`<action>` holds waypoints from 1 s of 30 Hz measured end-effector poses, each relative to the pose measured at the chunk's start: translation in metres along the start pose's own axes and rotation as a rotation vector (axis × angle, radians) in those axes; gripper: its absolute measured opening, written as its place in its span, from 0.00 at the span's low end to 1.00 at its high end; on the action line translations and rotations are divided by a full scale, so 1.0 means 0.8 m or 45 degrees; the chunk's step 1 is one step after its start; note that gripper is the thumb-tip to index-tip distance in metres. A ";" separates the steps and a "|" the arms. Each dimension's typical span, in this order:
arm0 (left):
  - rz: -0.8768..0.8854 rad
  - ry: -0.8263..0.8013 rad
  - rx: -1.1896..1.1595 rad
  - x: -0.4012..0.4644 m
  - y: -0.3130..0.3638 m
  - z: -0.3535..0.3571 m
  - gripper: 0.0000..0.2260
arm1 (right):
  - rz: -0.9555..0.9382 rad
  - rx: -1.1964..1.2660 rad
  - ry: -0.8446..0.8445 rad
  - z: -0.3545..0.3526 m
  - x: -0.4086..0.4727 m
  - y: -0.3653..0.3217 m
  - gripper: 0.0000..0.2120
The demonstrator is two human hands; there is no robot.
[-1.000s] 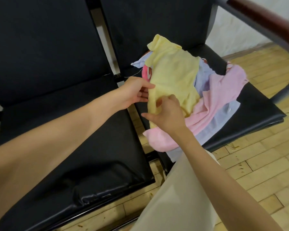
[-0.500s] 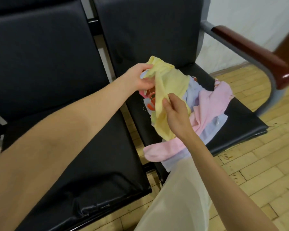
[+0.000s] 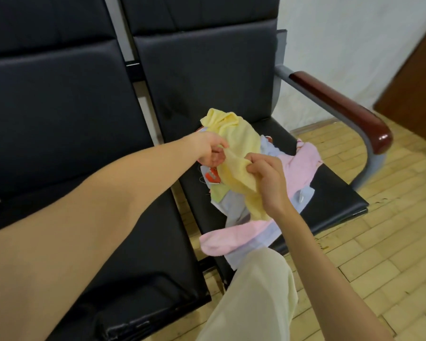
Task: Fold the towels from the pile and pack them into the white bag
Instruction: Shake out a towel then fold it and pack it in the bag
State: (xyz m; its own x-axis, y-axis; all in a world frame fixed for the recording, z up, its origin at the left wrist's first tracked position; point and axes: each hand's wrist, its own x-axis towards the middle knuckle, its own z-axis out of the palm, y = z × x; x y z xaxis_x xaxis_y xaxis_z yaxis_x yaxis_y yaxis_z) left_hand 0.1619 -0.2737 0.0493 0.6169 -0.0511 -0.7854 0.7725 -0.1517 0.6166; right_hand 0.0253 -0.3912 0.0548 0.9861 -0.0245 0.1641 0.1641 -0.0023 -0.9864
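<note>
Person, seen from above: both forearms were bare, no sleeves in view. Left hand (image 3: 210, 151) and right hand (image 3: 268, 180) carried no rings, watch or gloves. One leg wore loose, pale cream trousers (image 3: 253, 299) of thin, smooth fabric.

The left seat (image 3: 138, 242) lies bare; right of the towel pile (image 3: 293, 173), the armrest (image 3: 340, 107) bars sideways passage.
</note>
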 end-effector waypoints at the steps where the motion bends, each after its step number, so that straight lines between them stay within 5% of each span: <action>1: 0.017 -0.013 0.025 0.003 0.001 0.001 0.14 | 0.045 0.009 -0.015 -0.002 -0.001 -0.001 0.09; 6: 0.095 -0.024 0.146 -0.010 -0.008 0.011 0.05 | 0.279 0.177 -0.106 0.005 -0.005 -0.004 0.04; 10: 0.059 -0.001 -0.133 0.000 -0.024 0.000 0.11 | 0.381 0.319 -0.221 0.014 -0.016 -0.007 0.12; 14: 0.141 -0.010 -0.342 0.012 -0.029 -0.034 0.05 | 0.462 0.342 -0.156 0.022 -0.024 -0.008 0.09; 17: 0.394 0.088 -0.543 -0.007 -0.030 -0.069 0.14 | 0.528 0.335 -0.064 0.031 -0.028 -0.008 0.06; 22: 0.381 0.165 -0.813 -0.049 -0.072 -0.132 0.18 | 0.598 0.375 0.031 0.068 -0.040 -0.008 0.05; 27: 0.482 0.207 -0.854 -0.091 -0.146 -0.189 0.13 | 0.667 0.411 -0.136 0.121 -0.059 0.003 0.10; 30: 0.514 0.432 -0.656 -0.107 -0.203 -0.246 0.11 | 0.832 0.232 -0.289 0.159 -0.063 0.018 0.15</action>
State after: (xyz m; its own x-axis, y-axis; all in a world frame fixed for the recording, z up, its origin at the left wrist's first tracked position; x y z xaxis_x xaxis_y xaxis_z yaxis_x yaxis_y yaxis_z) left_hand 0.0132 -0.0508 0.0269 0.8164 0.3162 -0.4832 0.3963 0.3017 0.8671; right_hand -0.0187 -0.2628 0.0323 0.8617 0.2447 -0.4445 -0.4800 0.1096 -0.8704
